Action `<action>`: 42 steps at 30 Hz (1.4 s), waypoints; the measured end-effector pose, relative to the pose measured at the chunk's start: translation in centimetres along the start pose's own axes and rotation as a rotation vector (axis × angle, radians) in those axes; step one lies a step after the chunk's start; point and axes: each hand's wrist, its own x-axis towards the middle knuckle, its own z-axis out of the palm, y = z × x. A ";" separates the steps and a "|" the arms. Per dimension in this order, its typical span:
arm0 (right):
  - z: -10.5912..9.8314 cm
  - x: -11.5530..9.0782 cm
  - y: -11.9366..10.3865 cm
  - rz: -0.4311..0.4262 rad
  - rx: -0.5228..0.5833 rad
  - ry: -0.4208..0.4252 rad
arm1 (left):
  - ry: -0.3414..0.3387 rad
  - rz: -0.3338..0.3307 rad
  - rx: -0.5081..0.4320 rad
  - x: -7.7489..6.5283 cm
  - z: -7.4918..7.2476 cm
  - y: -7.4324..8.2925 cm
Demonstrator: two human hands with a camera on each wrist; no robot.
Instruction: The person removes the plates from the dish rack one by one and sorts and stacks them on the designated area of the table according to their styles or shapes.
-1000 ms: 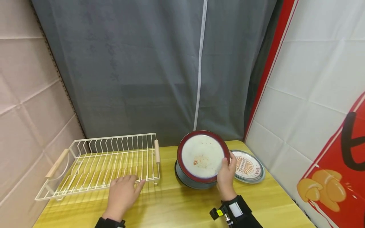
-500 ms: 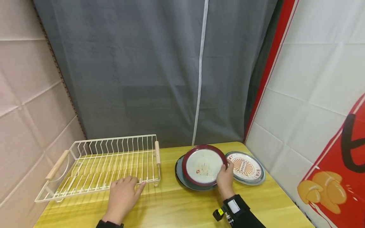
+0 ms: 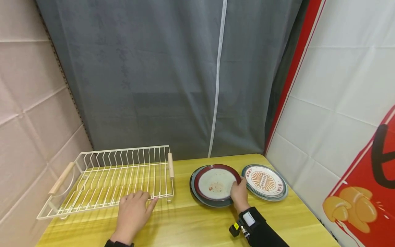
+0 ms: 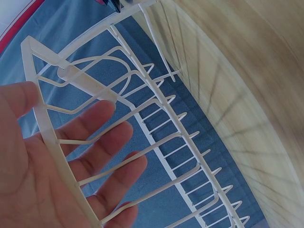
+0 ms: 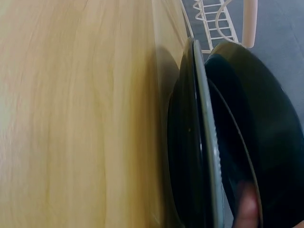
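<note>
My right hand [image 3: 239, 195] pinches the right edge of a white plate with a dark red rim [image 3: 216, 184]; brownish smears mark its face. This plate sits low over a stack of grey-blue and black plates [image 3: 195, 195]. In the right wrist view, the held plate's dark underside [image 5: 275, 128] tilts away from the stacked plates [image 5: 206, 137], with a blurred fingertip [image 5: 248, 209] beneath it. My left hand [image 3: 133, 212] rests on the front rail of a white wire dish rack [image 3: 117, 178]. Its relaxed fingers [image 4: 111, 142] extend past the rail in the left wrist view.
Right of the held plate lies another stack of plates [image 3: 265, 183], topped by one with an orange sunburst print. The wooden table [image 3: 182, 223] meets a grey curtain [image 3: 154, 85] behind and printed white panels [image 3: 333, 85] at the right.
My right hand has lowered the red-rimmed plate toward the stack beneath, tilting it flatter and drawing slightly left. My left hand has stayed on the rack.
</note>
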 end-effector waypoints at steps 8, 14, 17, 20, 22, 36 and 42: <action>0.3 -0.6 0.2 -0.014 -0.025 -0.036 | 0.003 -0.013 -0.007 -0.3 -0.4 0.1; 1.0 -1.2 0.3 -0.050 -0.076 0.003 | 0.019 -0.015 -0.016 -0.7 -0.7 -0.2; 1.2 -1.3 0.1 -0.063 -0.157 0.063 | 0.028 -0.010 -0.021 -0.7 -0.6 -0.3; 1.2 -1.2 -0.1 -0.053 -0.237 0.099 | 0.036 -0.010 -0.015 -0.8 -0.5 -0.4; 1.2 -1.3 -0.2 -0.046 -0.270 0.099 | 0.038 -0.014 -0.010 -0.8 -0.5 -0.4; -0.4 -3.0 -1.1 -0.147 -0.265 0.045 | 0.023 -0.024 -0.015 -1.2 -0.3 -0.5; -1.3 -3.9 -1.9 -0.177 -0.240 -0.002 | 0.018 -0.018 -0.016 -1.0 -0.6 -0.4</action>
